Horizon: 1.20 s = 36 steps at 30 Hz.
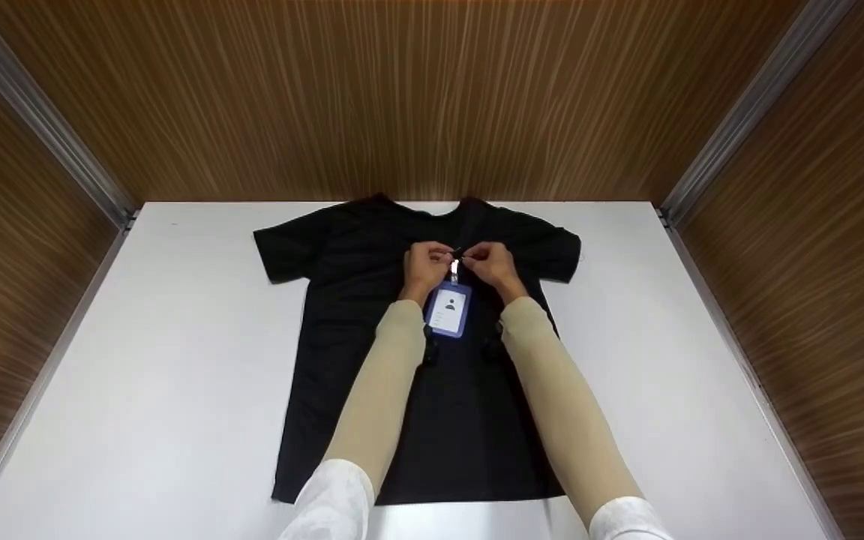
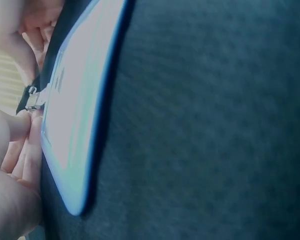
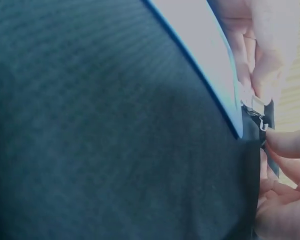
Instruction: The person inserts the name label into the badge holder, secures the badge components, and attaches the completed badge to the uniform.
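Note:
A black T-shirt [image 1: 432, 420] lies spread out with its collar at the far side. On its chest lies an ID badge [image 1: 448, 309] in a blue frame, with a small metal clip [image 3: 258, 106] at its top end. My left hand [image 1: 427, 266] pinches the clip between thumb and fingers. Close beside it, my right hand [image 1: 493, 264] pinches a raised fold of the black fabric [image 3: 270, 162], thumb on top and fingers beneath. The fingertips of both hands almost meet at the clip, seen from the side in the left wrist view.
The shirt rests on a white table [image 1: 162, 360]. Wood-grain panels [image 1: 432, 97] rise at the back and both sides, with metal rails [image 1: 762, 105] in the corners. Dark wrist-worn devices [image 1: 430, 349] sit on the inner sides of both forearms.

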Tool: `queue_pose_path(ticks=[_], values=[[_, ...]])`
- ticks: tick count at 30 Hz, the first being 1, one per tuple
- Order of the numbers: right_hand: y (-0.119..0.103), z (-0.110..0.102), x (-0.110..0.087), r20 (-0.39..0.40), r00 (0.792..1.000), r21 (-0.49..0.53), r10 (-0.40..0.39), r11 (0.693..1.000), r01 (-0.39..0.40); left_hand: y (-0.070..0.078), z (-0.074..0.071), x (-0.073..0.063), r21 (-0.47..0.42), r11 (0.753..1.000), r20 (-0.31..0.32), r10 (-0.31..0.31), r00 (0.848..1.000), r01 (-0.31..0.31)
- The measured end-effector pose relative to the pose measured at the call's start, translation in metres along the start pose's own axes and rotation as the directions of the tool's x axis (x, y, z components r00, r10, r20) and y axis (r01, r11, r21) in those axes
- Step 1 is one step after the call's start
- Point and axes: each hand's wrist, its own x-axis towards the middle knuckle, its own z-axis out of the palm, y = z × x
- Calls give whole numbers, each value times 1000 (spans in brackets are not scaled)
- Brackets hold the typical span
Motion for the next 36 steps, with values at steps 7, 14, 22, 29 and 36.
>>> queue_pose_path(ticks=[7,14,22,29,36], values=[[1,2,0,8,999,67,-44,997,43,0,-2,1,-63,997,4,-42,999,42],[-1,3,0,3,1000,-27,-11,1000,11,-1,-4,1,-103,991,36,-87,996,91],[-2,3,2,49,999,-113,21,993,-15,-5,-4,1,-86,994,89,-66,994,74],[-2,3,1,78,996,-114,31,993,-22,-8,-5,1,-98,993,109,-62,992,73],[-2,2,2,102,995,-133,11,991,3,-9,-7,2,-106,991,110,-69,991,81]])
